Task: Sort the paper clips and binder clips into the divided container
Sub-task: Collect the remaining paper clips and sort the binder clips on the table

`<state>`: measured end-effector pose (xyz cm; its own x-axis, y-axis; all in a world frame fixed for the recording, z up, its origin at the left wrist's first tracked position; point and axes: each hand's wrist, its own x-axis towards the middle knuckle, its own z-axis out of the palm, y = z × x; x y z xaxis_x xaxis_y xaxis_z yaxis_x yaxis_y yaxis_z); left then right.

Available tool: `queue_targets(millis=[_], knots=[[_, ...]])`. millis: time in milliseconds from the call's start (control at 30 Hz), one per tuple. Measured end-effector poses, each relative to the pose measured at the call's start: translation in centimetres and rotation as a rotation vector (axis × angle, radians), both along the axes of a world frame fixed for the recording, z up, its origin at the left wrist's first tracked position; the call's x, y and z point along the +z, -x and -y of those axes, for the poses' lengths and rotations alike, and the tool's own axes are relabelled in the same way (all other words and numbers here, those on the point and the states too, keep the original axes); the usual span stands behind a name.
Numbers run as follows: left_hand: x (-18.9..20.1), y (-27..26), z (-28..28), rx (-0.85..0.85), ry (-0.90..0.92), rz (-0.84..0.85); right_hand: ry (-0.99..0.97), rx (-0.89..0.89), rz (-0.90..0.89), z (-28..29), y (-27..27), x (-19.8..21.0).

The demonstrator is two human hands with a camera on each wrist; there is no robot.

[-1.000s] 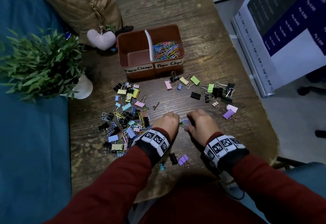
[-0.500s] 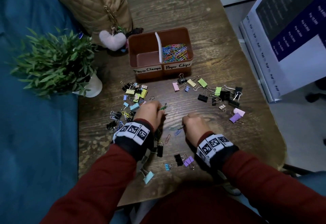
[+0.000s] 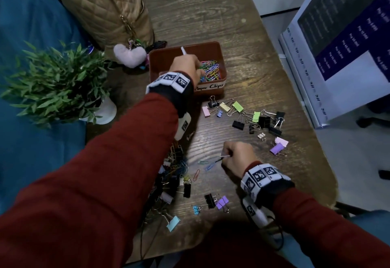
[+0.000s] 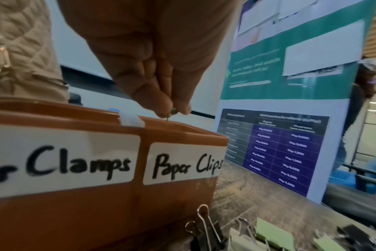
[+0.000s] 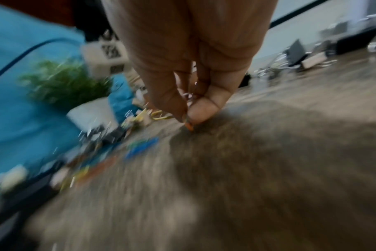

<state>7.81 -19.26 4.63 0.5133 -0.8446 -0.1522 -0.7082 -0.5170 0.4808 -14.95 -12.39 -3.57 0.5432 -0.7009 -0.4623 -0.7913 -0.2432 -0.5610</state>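
Observation:
A brown divided container stands mid-table, labelled "Clamps" on the left and "Paper Clips" on the right. Coloured paper clips fill its right compartment. My left hand hovers over that compartment, and its fingertips pinch a small green paper clip. Near the table's middle, my right hand pinches a paper clip just above the wood. Loose paper clips lie beside it. Binder clips lie in a right group, a front group and a left heap partly hidden by my left arm.
A potted plant stands at the table's left edge. A quilted tan bag with a pink heart charm sits behind the container. A standing sign board rises beyond the table's right edge. Blue upholstery lies to the left.
My left hand has lifted from the heap on the table and reached forward over the paper clip compartment with a clip. My right hand has stayed near the table's middle.

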Motion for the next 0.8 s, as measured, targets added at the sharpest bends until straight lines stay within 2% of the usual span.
queue_targets(millis=[100,200,367,433,533,600,667,733,800], knots=[[-0.6,-0.9,-0.5,0.071,0.041,-0.071,-0.029,-0.165,0.073,2.3,-0.5,1.5],[-0.8,-1.4,-2.9,0.088,0.105,-0.053,0.037,-0.297,0.233,6.7,-2.9,3.8],[-1.3,-0.4,-9.0,0.156,0.062,-0.1,0.153,-0.377,0.493,13.6,-9.9,8.5],[-1.8,0.5,-11.8,0.185,-0.012,-0.15,0.18,-0.363,0.501,15.3,-12.3,9.3],[-2.9,1.8,-15.7,0.167,-0.146,-0.201,0.198,-0.192,0.369,15.5,-13.4,9.3],[-3.5,2.2,-17.8,0.182,-0.203,-0.233,0.313,-0.03,0.288,13.8,-12.8,8.9],[-3.9,2.2,-19.8,0.223,-0.247,-0.224,0.385,0.138,0.318,10.3,-11.3,7.9],[-4.1,1.9,-21.4,0.253,-0.247,-0.185,0.345,0.411,0.348,5.9,-9.1,5.9],[-4.3,1.7,-22.6,0.279,-0.237,-0.169,0.305,0.752,0.288,1.7,-7.0,3.9]])
